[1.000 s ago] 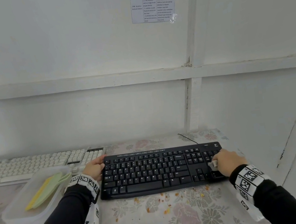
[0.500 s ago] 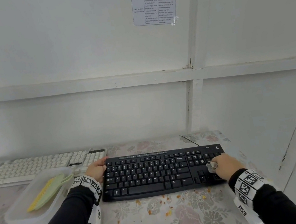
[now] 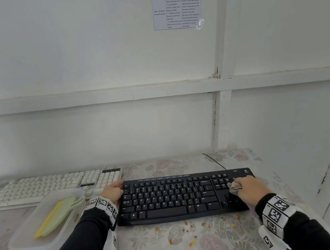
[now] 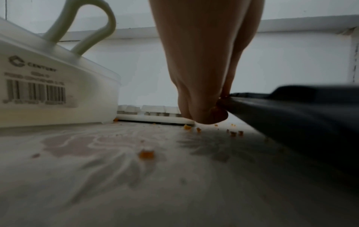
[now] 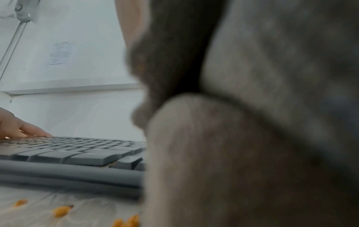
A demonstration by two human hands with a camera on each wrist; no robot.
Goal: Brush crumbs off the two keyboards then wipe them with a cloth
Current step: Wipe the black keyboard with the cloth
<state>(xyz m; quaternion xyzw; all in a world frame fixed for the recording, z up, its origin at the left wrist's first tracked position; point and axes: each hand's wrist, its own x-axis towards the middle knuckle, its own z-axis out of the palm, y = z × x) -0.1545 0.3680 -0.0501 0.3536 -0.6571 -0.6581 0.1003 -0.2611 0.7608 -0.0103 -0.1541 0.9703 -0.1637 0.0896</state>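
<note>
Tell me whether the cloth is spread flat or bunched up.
Bunched up. The cloth is a crumpled wad held in the right hand against the black keyboard; the right wrist view shows thick folds.

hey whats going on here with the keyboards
A person is wiping the black keyboard on the flowered tablecloth. The right hand holds a balled-up grey cloth against the keys at the keyboard's right end, while the left hand steadies its left edge. The green brush lies in a clear plastic tub on the left. A white keyboard sits behind the tub, untouched now. Orange crumbs lie scattered on the cloth in front.
</note>
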